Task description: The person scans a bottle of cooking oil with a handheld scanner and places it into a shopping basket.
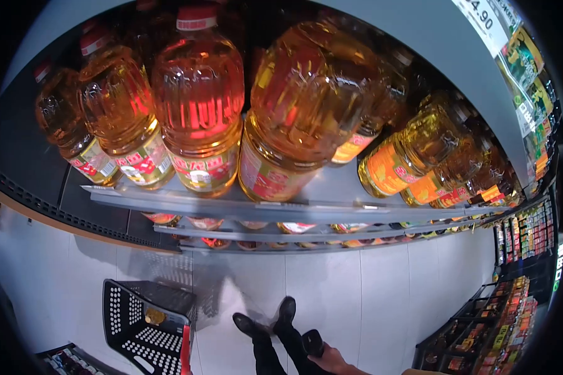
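Low in the view, right of centre, one hand (333,361) is closed round a dark, rounded object (313,342); by its side it appears to be my right hand. My left hand does not show. Above, large bottles of golden oil (198,106) with red caps and red-and-green labels stand on a grey shelf (231,205). One big bottle (300,112) is near the shelf's middle. Further right are bottles with orange labels (388,169). Neither hand touches any bottle.
A black perforated shopping basket (116,319) with a red edge and a small brown item (155,316) inside stands at the lower left. My shoes (251,325) are on the tiled floor. More stocked shelves (500,331) line the right.
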The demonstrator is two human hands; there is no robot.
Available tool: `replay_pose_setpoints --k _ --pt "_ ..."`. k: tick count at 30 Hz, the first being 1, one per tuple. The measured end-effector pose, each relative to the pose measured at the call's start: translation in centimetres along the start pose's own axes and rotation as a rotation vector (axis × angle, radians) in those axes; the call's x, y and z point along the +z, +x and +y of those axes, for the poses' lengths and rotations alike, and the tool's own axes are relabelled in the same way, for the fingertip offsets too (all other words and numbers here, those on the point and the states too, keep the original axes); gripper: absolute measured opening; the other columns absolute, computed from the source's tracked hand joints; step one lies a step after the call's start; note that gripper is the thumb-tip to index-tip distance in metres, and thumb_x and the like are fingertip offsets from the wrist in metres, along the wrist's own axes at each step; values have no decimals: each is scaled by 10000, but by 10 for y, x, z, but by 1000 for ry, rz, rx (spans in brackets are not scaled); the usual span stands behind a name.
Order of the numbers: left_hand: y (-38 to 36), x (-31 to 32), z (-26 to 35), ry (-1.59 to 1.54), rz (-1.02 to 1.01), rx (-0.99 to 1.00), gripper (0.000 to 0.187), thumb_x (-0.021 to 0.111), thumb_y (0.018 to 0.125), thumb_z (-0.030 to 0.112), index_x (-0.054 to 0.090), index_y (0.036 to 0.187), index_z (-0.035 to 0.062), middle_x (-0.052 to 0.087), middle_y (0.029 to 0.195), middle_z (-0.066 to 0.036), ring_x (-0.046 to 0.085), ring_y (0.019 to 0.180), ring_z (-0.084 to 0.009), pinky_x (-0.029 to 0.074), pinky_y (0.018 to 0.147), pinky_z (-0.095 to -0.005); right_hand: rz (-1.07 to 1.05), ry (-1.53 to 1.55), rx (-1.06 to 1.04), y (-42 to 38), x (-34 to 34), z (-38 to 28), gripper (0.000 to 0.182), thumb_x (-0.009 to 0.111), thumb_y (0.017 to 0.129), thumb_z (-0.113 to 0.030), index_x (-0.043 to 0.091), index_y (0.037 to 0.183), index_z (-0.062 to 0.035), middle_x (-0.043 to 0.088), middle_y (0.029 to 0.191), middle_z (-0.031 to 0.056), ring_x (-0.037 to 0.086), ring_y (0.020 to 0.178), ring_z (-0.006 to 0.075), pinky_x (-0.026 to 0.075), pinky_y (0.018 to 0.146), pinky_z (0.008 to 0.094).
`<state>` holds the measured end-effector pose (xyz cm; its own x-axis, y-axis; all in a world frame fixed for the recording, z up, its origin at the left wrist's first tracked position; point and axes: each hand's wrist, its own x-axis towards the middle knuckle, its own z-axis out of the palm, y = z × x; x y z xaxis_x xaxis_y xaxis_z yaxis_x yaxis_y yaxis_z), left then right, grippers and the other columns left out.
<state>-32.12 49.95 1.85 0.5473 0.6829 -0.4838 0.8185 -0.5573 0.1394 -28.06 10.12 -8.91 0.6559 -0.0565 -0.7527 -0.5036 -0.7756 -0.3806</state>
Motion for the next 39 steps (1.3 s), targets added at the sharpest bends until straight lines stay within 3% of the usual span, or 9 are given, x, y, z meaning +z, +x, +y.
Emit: replay_pose_setpoints --k 2,4,6,10,16,30,34,35,39 --pt "3 3 4 27 54 54 566 426 946 576 722 1044 104 691 834 -220 664 703 -385 510 614 -495 -26 -103 77 -2 0 4 650 683 796 -508 531 1205 -26 675 1007 258 638 974 448 509 869 499" --pt "7 22 -8 -34 201 94 480 562 939 428 613 769 -18 573 590 -231 578 547 -413 404 521 -494 -29 -50 48 -9 -10 -10 590 693 805 -451 536 1191 -34 680 954 250 636 923 456 513 804 521" --pt "7 24 -11 -47 237 104 457 603 919 427 598 706 22 573 579 -214 575 537 -411 415 511 -484 6 12 -1 -13 -14 -15 539 722 798 -369 530 1161 -21 674 950 260 630 930 456 514 794 521" --pt "0 9 12 -162 198 96 481 578 935 427 649 767 -18 600 566 -167 609 509 -325 429 513 -442 -12 28 18 -18 -26 -24 543 731 795 -338 519 1176 -15 671 998 255 628 964 447 513 845 498" --pt "4 20 -2 -63 280 135 519 563 936 467 653 746 -8 611 610 -210 615 578 -413 450 547 -495 18 65 -77 -17 -35 -11 531 722 800 -331 531 1180 -12 673 1011 250 627 983 442 509 857 493" --pt "0 9 11 23 300 87 642 487 918 605 702 794 13 660 713 -240 660 729 -432 492 669 -514 26 44 -206 -14 -132 -16 502 706 811 -323 526 1159 -8 684 992 226 641 966 417 512 859 472" --pt "-2 4 15 21 282 107 683 462 915 636 714 833 7 661 730 -259 665 755 -441 501 689 -519 88 75 -289 -8 -152 -3 473 713 805 -321 550 1112 0 689 940 227 652 924 416 519 823 473" --pt "-5 -4 21 0 197 54 679 468 904 656 726 924 29 679 781 -253 668 822 -439 501 754 -501 114 71 -283 -7 -154 1 466 714 799 -319 561 1104 -3 690 936 230 654 916 418 520 808 475" --pt "-1 0 18 67 231 55 702 443 902 675 728 925 34 677 773 -254 670 797 -443 509 739 -515 130 92 -293 1 -160 14 531 747 782 -296 554 1177 2 694 979 221 660 956 400 521 834 439"
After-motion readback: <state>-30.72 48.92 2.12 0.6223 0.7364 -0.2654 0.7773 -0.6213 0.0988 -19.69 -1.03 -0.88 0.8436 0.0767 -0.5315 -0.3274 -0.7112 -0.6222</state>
